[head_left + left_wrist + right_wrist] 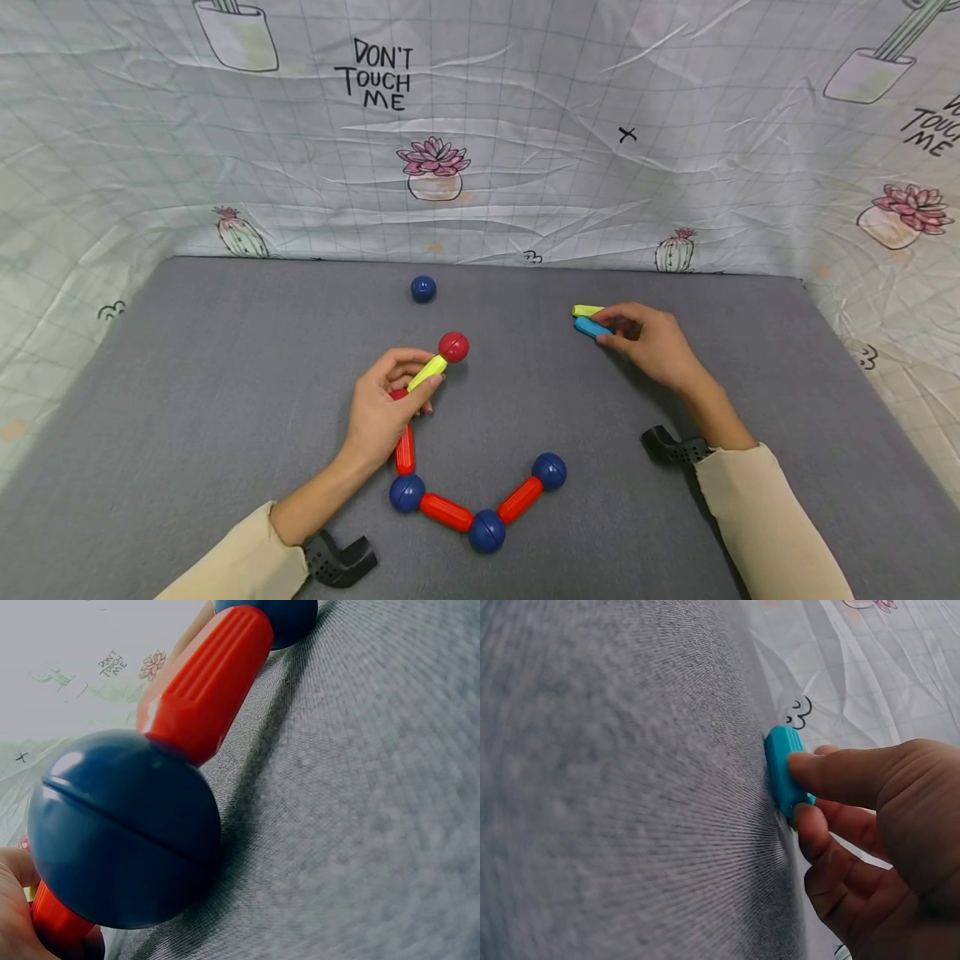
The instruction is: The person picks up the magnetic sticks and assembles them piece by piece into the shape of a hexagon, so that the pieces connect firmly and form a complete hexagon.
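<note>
My left hand (pixel 382 408) pinches a yellow toy building rod (pixel 427 372) between thumb and fingers, with a red ball (pixel 453 347) on its upper end. A second red ball (pixel 398 394) shows partly behind the fingers. From there a chain runs toward me: a red rod (pixel 405 450), a blue ball (pixel 407 493), then more red rods and blue balls. My right hand (pixel 652 343) pinches a light-blue rod (pixel 592 327) at the right; another yellow rod (pixel 587 311) lies beside it, partly hidden by the fingers. In the right wrist view the thumb presses the light-blue rod (pixel 784 772).
A loose blue ball (pixel 423 288) sits at the back of the grey table surface (pixel 247 375). The chain's free end is a blue ball (pixel 550 471) between the arms. A printed cloth (pixel 525 167) rises behind the table and along its sides.
</note>
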`<state>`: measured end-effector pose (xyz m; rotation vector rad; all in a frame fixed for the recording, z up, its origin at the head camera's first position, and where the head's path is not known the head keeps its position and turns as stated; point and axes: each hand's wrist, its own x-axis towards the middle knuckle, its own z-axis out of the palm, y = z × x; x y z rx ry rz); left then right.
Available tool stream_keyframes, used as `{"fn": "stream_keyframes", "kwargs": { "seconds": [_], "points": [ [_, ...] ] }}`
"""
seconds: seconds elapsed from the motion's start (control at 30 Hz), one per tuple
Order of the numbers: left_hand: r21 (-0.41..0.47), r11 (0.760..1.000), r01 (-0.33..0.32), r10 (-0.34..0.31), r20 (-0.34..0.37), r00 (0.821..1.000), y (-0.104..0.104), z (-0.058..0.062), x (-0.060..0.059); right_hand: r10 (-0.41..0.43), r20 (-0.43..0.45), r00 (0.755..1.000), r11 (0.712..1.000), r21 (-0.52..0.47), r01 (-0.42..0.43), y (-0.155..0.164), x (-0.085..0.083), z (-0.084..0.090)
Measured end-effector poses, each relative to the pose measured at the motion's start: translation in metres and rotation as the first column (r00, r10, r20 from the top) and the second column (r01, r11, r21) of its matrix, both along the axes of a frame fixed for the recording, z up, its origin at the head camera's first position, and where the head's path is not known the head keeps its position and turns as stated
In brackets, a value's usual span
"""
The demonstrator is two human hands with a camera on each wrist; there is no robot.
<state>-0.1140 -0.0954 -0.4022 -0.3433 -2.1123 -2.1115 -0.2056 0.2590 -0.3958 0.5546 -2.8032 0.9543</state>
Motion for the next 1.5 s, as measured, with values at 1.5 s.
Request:
{"fn": "stream_keyframes", "kwargs": {
  "seconds": [1.5],
  "points": [
    [0.007, 1.0, 0.008, -0.007, -0.023, 1.0, 0.001, 0.003, 0.002, 0.247, 0.02, 0.969, 0.967, -0.062, -0.245, -0.072, 0.019, 0.041]
  ]
}}
